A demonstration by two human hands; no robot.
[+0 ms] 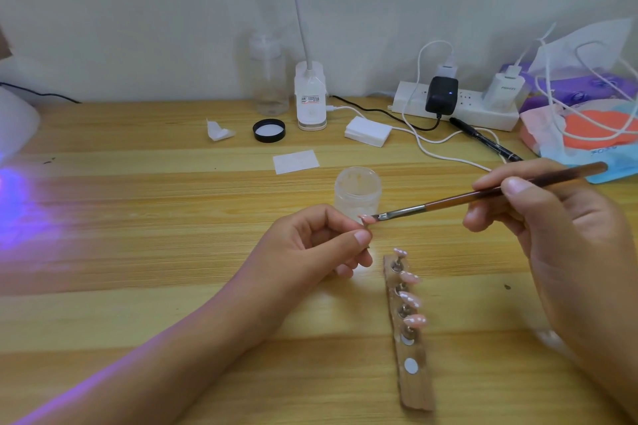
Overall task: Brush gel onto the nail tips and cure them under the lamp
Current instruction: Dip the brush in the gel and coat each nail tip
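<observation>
**While one tip was pinched, bristles were laid on it**

As the small pink nail tip (366, 218) was pinched between thumb and forefinger of the left hand (321, 245), just in front of the frosted round gel jar (357, 191), the flat bristles of the brush (466, 198) were set against it. The brush, with a brown lacquered handle and metal ferrule, was gripped pen-style by the curled fingers of the right hand (552, 217); the handle end was blurred. Four glossy pink almond-shaped tips (411, 278) were seen on metal studs along a rough wooden strip (416, 390), which lay on the grained wood table (138, 217). Two bare round discs were seen at its near end. Whatever sat under the pinched tip was hidden by fingers. The curing lamp (13, 124), white and rounded, was cut off at the left edge, with a violet glow spilled beside it.
</observation>
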